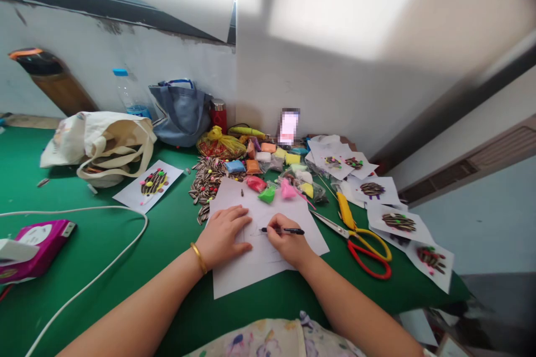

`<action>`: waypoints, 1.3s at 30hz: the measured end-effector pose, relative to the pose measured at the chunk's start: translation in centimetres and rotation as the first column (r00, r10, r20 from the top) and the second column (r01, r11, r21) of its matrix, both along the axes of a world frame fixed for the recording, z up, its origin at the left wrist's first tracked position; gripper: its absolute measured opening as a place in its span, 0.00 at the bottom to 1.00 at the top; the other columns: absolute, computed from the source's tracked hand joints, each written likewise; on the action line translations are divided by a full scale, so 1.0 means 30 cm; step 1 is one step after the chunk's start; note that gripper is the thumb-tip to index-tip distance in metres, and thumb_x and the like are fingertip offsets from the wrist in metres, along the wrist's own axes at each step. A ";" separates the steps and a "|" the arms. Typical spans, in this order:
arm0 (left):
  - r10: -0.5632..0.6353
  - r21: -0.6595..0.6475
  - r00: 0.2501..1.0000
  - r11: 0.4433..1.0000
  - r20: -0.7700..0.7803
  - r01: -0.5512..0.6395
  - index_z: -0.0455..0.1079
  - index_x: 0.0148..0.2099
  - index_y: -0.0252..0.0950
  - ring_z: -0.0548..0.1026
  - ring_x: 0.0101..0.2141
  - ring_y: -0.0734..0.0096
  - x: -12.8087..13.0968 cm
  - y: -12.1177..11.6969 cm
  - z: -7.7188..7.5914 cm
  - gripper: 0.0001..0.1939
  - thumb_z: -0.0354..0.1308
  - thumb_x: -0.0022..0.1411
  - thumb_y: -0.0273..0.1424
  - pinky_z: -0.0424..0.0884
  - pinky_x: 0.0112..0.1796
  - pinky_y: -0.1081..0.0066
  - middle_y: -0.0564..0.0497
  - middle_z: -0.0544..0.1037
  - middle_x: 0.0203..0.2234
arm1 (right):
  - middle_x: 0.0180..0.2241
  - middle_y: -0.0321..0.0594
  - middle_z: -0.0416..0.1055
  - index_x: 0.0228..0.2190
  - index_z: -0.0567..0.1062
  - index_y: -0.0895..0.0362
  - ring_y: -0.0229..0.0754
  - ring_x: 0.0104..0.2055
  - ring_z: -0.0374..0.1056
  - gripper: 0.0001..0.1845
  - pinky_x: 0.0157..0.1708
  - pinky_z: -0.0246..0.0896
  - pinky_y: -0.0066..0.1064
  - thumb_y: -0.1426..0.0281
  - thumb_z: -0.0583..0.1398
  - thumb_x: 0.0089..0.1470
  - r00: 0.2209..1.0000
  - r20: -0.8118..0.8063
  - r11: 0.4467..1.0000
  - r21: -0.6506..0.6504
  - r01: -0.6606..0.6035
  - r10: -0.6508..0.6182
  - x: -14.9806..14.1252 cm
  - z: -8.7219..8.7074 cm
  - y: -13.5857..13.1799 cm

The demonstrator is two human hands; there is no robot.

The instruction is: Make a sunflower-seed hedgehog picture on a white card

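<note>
A large white sheet of paper [234, 276] lies in front of me on the green table, with faint pen lines between my hands. My left hand [226, 237] rests flat on its left side, fingers spread. In my right hand [288, 240] a black pen [293, 231] is gripped, its tip at the paper near the lines. Just beyond lie packets of modelling clay, among them green [267, 194], pink [288, 189] and red [255, 183]. A heap of striped sunflower seeds [205, 181] touches the sheet's upper left.
Scissors [347, 234] and a yellow cutter [344, 209] lie right of the sheet, near several seed-picture cards [402, 222]. Another card [148, 185], a cream bag [104, 139], a white cable [104, 273] and a magenta packet [39, 248] are left. A phone [288, 127] stands behind.
</note>
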State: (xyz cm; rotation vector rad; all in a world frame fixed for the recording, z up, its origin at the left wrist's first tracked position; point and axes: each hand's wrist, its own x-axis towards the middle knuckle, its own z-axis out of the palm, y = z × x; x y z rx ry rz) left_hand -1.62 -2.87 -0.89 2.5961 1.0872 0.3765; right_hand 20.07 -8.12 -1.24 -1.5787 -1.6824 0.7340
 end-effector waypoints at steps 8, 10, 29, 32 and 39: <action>-0.001 0.004 1.000 1.000 -0.007 0.001 0.68 0.57 0.43 0.61 0.61 0.51 -0.001 0.000 -0.001 0.31 0.66 0.51 0.44 0.57 0.58 0.53 0.47 0.67 0.60 | 0.25 0.32 0.69 0.27 0.69 0.54 0.37 0.27 0.64 0.04 0.29 0.55 0.27 0.70 0.56 0.53 1.000 0.006 1.000 -0.009 0.005 -0.004 0.000 0.005 0.001; 0.000 0.003 1.000 1.000 -0.006 0.000 0.68 0.57 0.43 0.61 0.61 0.51 -0.001 0.000 -0.002 0.31 0.66 0.51 0.44 0.57 0.58 0.53 0.47 0.67 0.60 | 0.25 0.32 0.69 0.27 0.69 0.54 0.37 0.27 0.64 0.04 0.29 0.55 0.27 0.70 0.56 0.53 1.000 0.005 1.000 -0.019 -0.002 0.002 -0.001 0.006 0.001; 0.003 -0.029 1.000 1.000 0.017 -0.002 0.69 0.57 0.43 0.61 0.61 0.51 0.000 0.000 0.001 0.32 0.66 0.50 0.43 0.56 0.59 0.52 0.47 0.67 0.60 | 0.26 0.34 0.69 0.28 0.70 0.55 0.39 0.29 0.65 0.05 0.30 0.58 0.29 0.68 0.56 0.54 0.995 -0.067 0.997 0.003 0.072 -0.071 0.023 0.015 0.021; 0.001 -0.027 1.000 1.000 0.015 -0.001 0.68 0.57 0.43 0.61 0.61 0.51 -0.001 -0.001 0.002 0.32 0.66 0.50 0.43 0.56 0.59 0.52 0.47 0.67 0.60 | 0.25 0.33 0.69 0.27 0.70 0.55 0.38 0.28 0.65 0.05 0.30 0.58 0.29 0.68 0.56 0.53 0.996 -0.069 0.998 -0.003 0.058 -0.058 0.022 0.007 0.037; -0.001 -0.028 1.000 1.000 0.007 0.001 0.68 0.57 0.43 0.61 0.61 0.50 -0.002 0.000 0.002 0.32 0.66 0.50 0.44 0.56 0.59 0.52 0.47 0.67 0.60 | 0.25 0.33 0.68 0.27 0.69 0.55 0.38 0.27 0.64 0.05 0.29 0.57 0.29 0.69 0.55 0.53 0.997 -0.064 0.999 0.006 0.051 -0.051 0.017 0.011 0.046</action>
